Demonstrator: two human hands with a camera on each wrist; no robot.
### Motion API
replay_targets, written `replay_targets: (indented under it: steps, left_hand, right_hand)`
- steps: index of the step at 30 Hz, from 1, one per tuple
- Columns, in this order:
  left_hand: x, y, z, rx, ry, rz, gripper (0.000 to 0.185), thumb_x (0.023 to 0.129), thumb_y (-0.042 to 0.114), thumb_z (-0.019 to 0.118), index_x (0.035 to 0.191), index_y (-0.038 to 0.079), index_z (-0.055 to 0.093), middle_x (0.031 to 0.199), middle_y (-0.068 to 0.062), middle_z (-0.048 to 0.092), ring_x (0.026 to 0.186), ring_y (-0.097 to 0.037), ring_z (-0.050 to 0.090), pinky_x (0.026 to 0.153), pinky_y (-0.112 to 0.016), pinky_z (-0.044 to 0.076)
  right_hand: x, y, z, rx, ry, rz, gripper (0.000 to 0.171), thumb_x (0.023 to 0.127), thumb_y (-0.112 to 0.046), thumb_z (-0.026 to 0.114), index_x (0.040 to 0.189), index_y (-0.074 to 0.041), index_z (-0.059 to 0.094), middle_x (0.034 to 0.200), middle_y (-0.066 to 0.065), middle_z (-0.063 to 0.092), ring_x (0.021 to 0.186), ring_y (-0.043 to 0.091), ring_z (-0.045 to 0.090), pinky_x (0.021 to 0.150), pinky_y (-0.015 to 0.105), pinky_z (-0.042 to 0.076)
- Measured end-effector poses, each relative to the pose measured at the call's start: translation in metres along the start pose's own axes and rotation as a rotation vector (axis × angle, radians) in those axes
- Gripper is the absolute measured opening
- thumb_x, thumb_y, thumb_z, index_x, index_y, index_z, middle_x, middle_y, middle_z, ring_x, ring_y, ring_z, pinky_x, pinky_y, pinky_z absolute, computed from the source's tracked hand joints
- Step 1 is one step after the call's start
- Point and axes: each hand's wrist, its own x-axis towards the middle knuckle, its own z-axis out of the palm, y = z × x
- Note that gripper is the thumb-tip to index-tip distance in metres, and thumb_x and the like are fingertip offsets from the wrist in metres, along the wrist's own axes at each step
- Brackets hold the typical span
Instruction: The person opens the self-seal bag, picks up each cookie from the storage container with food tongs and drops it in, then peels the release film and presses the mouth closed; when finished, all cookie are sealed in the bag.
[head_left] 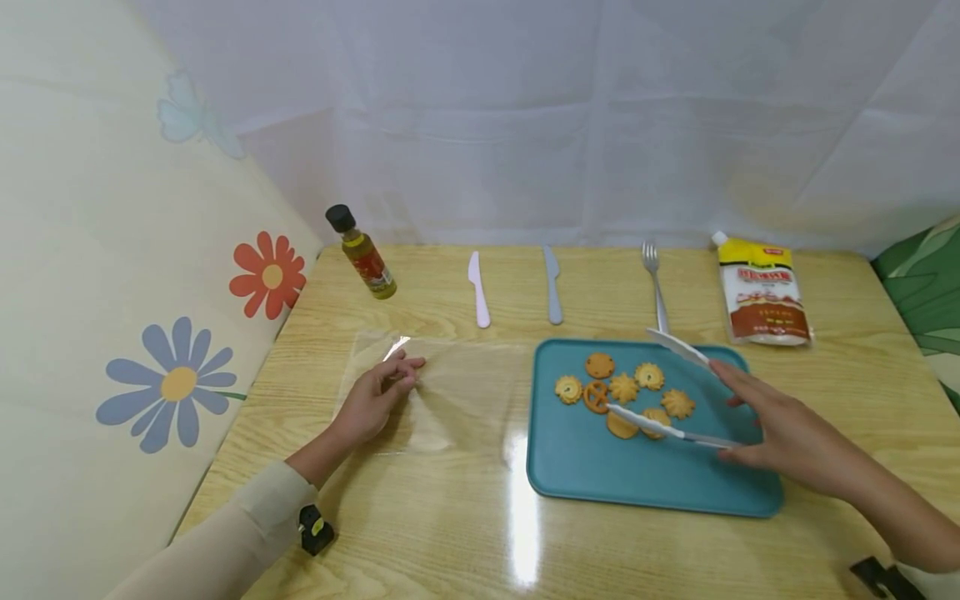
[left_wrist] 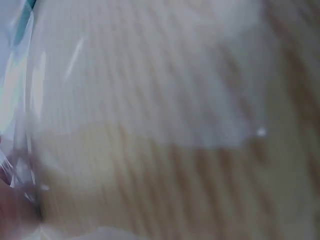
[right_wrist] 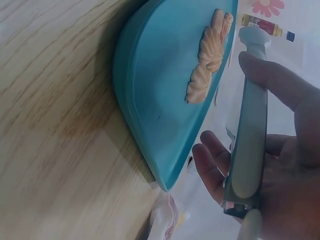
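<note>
My right hand (head_left: 795,433) holds a pair of tongs (right_wrist: 248,135) with pale tips, thumb on one arm and fingers on the other. The tongs are spread wide over a teal tray (head_left: 600,475). Their lower tip is right by a pretzel-shaped cookie (head_left: 596,397), among several round and flower-shaped cookies (head_left: 623,387). On the left, a clear plastic bag (head_left: 468,392) lies flat on the table. My left hand (head_left: 375,400) pinches its left part with bent fingers. Creased film (left_wrist: 25,165) shows around a blurred finger in the left wrist view.
A dark-capped oil bottle (head_left: 369,260) stands at the back left. Along the back lie a pink knife (head_left: 478,292), a grey knife (head_left: 552,287) and a fork (head_left: 656,287). A spouted pouch (head_left: 763,292) lies behind the tray's right end. White cloth (head_left: 480,125) hangs behind the table.
</note>
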Motion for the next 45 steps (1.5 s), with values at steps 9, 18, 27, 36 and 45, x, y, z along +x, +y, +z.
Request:
replay_targets:
  steps: [9, 18, 27, 36, 45]
  left_hand:
    - [0.0, -0.001, 0.001, 0.019, -0.007, 0.025, 0.009, 0.104, 0.006, 0.06, 0.101, -0.001, 0.064, 0.142, -0.025, 0.06, 0.155, -0.042, 0.021, 0.126, -0.057, 0.013]
    - [0.002, 0.0, 0.001, 0.069, -0.006, 0.071, 0.005, 0.099, 0.003, 0.066, 0.1, -0.002, 0.067, 0.139, -0.027, 0.06, 0.153, -0.046, 0.023, 0.125, -0.059, 0.011]
    - [0.002, -0.001, 0.002, 0.104, -0.003, 0.076, 0.003, 0.098, 0.001, 0.067, 0.099, 0.002, 0.069, 0.139, -0.025, 0.061, 0.152, -0.046, 0.026, 0.125, -0.058, 0.013]
    - [0.002, -0.003, 0.002, 0.094, -0.009, 0.061, 0.003, 0.098, 0.001, 0.067, 0.1, 0.002, 0.069, 0.14, -0.025, 0.061, 0.153, -0.046, 0.024, 0.125, -0.06, 0.012]
    - [0.002, -0.004, 0.002, 0.091, -0.012, 0.072, 0.005, 0.098, 0.004, 0.068, 0.1, -0.001, 0.069, 0.14, -0.026, 0.06, 0.153, -0.047, 0.023, 0.124, -0.061, 0.012]
  right_hand:
    - [0.003, -0.002, 0.0, -0.004, 0.004, -0.02, 0.121, 0.076, -0.032, 0.093, 0.166, -0.01, 0.016, 0.133, 0.028, 0.058, 0.11, 0.042, 0.064, 0.075, 0.054, 0.056]
    - [0.004, -0.002, 0.0, -0.002, 0.003, -0.019, 0.12, 0.076, -0.031, 0.093, 0.165, -0.009, 0.016, 0.134, 0.028, 0.057, 0.111, 0.043, 0.064, 0.075, 0.055, 0.056]
    - [0.002, -0.001, 0.001, -0.009, 0.004, -0.013, 0.122, 0.075, -0.032, 0.094, 0.166, -0.01, 0.015, 0.133, 0.028, 0.058, 0.109, 0.041, 0.065, 0.074, 0.053, 0.056]
    - [0.002, -0.004, 0.003, 0.007, 0.006, -0.034, 0.119, 0.077, -0.029, 0.093, 0.165, -0.009, 0.016, 0.135, 0.029, 0.057, 0.111, 0.043, 0.064, 0.074, 0.053, 0.056]
    - [0.009, -0.01, 0.004, 0.0, -0.024, -0.064, 0.112, 0.081, -0.028, 0.09, 0.165, -0.009, 0.02, 0.137, 0.028, 0.058, 0.113, 0.042, 0.065, 0.079, 0.057, 0.056]
